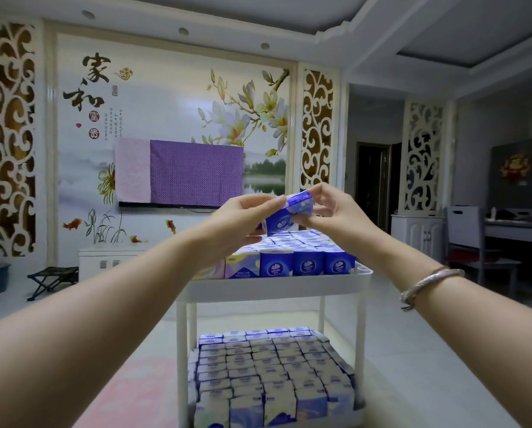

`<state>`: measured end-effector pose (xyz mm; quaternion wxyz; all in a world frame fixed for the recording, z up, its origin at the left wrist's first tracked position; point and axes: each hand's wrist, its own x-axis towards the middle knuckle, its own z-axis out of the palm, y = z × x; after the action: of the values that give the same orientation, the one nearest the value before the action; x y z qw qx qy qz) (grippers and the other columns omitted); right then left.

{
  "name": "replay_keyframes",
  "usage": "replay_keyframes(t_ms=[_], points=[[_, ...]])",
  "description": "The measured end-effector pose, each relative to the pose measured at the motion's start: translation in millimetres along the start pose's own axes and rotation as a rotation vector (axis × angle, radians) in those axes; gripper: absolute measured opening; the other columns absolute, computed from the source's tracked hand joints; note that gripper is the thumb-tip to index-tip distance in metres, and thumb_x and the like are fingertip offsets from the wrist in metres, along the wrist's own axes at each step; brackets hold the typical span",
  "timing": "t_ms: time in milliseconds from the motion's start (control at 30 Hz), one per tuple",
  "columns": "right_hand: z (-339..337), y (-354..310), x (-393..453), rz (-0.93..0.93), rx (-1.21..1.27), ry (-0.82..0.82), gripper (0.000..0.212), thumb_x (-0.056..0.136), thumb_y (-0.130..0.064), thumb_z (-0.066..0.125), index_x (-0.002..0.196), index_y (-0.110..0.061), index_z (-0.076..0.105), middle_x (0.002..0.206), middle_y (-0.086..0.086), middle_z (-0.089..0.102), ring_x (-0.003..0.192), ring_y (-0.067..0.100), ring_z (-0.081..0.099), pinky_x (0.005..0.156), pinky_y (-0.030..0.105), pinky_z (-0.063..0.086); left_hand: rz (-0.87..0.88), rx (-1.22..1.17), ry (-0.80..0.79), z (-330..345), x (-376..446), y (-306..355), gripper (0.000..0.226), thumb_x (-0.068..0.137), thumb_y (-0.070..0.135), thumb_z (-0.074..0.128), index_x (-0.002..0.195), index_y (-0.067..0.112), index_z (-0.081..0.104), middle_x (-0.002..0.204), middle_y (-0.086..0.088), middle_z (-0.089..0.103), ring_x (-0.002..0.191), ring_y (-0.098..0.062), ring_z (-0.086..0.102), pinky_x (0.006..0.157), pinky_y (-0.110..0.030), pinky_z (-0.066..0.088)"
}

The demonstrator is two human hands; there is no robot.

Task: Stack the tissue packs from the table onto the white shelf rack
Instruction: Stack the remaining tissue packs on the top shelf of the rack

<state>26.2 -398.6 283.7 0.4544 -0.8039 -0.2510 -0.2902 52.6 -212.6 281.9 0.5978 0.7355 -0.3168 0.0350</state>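
We hold one blue tissue pack [289,213] up in front of us with both hands, just above the top tier of the white shelf rack [277,285]. Our left hand [236,222] pinches the pack's left end between thumb and fingers, and our right hand [329,208] pinches its right end, so each grip is narrow and closed on the same pack. The pack is tilted, its printed face turned toward us, and it hangs clear of the packs below rather than resting on them.

The top tier already carries a dense layer of blue tissue packs [308,261] standing side by side in rows, with a paler, pastel-printed pack [242,267] at the front left corner. The lower tier [274,375] is packed as well, its rows filling the tray from wall to wall as far as we can see.

We judge the task to be well advanced: both visible tiers look nearly full, and the pack in our hands is one more for the top layer. The table the packs come from is not in view, so we cannot tell how many remain. What is left here, as we read it, is to lower this pack onto the top tier and settle it among the rows.
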Motion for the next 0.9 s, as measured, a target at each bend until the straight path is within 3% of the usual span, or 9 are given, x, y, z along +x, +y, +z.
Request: replay_keyframes(t_ms=[133,200,267,367,433,500,600,700,900], points=[[-22.8,12.3,-6.8,0.086,0.010,0.052,0.025,0.086,-0.016,0.068,0.105,-0.013,0.051,0.108,0.005,0.067,0.098,0.015,0.066,0.072,0.024,0.055,0.002,0.063,0.099,17.1,19.6,0.1,0.024,0.093,0.045,0.051,0.107,0.030,0.063,0.111,0.005,0.066,0.105,-0.016,0.059,0.093,-0.035,0.048],[-35.4,18.7,-11.0,0.125,0.001,0.020,0.022,0.088,-0.014,0.065,0.105,-0.014,0.052,0.106,0.008,0.069,0.098,0.017,0.066,0.075,0.027,0.053,0.049,0.218,0.149,23.1,26.7,-4.7,0.018,0.095,0.039,0.052,0.101,0.027,0.064,0.097,0.009,0.064,0.097,-0.010,0.056,0.079,-0.028,0.048],[-44.6,21.5,-14.5,0.171,0.006,-0.107,0.021,0.091,-0.015,0.061,0.110,-0.017,0.053,0.108,0.004,0.070,0.101,0.014,0.066,0.076,0.022,0.053,0.029,0.315,0.103,26.2,32.0,-12.2,0.017,0.093,0.034,0.058,0.100,0.022,0.067,0.093,0.009,0.066,0.090,-0.008,0.058,0.067,-0.025,0.051],[-42.7,24.1,-15.4,0.233,-0.114,-0.303,0.023,0.093,-0.018,0.057,0.114,-0.028,0.054,0.114,-0.007,0.064,0.104,0.009,0.061,0.070,0.019,0.055,-0.060,0.453,0.001,24.5,35.0,-22.9,0.013,0.089,0.025,0.065,0.100,0.023,0.069,0.107,0.007,0.064,0.097,-0.016,0.061,0.075,-0.034,0.059],[-34.6,27.6,-11.5,0.191,-0.244,-0.336,0.025,0.095,-0.017,0.055,0.115,-0.030,0.053,0.119,-0.008,0.058,0.109,0.010,0.056,0.068,0.016,0.054,-0.091,0.491,-0.019,20.9,36.1,-23.7,0.013,0.087,0.025,0.067,0.100,0.024,0.069,0.110,0.009,0.058,0.101,-0.019,0.059,0.078,-0.037,0.060],[-26.3,30.9,-5.8,0.114,-0.384,-0.293,0.027,0.095,-0.018,0.054,0.116,-0.035,0.053,0.124,-0.004,0.054,0.118,0.013,0.048,0.081,0.024,0.054,-0.107,0.477,-0.025,18.3,35.9,-22.4,0.013,0.087,0.023,0.068,0.100,0.024,0.070,0.111,0.007,0.059,0.096,-0.018,0.061,0.075,-0.035,0.060],[-17.0,34.9,-0.2,-0.031,-0.717,-0.181,0.033,0.095,-0.022,0.054,0.125,-0.034,0.052,0.123,0.000,0.056,0.118,0.017,0.039,0.096,0.037,0.043,-0.091,0.494,-0.008,18.2,35.3,-21.7,0.012,0.087,0.017,0.067,0.099,0.022,0.068,0.105,0.006,0.059,0.081,-0.012,0.060,0.064,-0.024,0.057],[-7.4,38.3,-3.2,-0.225,-0.922,-0.152,0.038,0.094,-0.025,0.054,0.132,-0.030,0.050,0.127,-0.004,0.059,0.125,0.017,0.040,0.108,0.038,0.032,-0.089,0.494,0.010,19.1,36.3,-23.2,0.015,0.087,0.016,0.067,0.102,0.019,0.068,0.105,-0.001,0.063,0.086,-0.016,0.061,0.070,-0.029,0.059],[-5.2,42.3,-17.5,-0.012,-1.018,-0.453,0.054,0.100,-0.031,0.040,0.150,-0.037,0.020,0.159,-0.005,0.019,0.147,0.010,-0.005,0.118,0.044,-0.009,-0.101,0.501,0.096,21.2,34.3,-24.8,0.015,0.088,0.020,0.066,0.101,0.019,0.074,0.107,-0.005,0.068,0.096,-0.021,0.065,0.078,-0.038,0.059]])
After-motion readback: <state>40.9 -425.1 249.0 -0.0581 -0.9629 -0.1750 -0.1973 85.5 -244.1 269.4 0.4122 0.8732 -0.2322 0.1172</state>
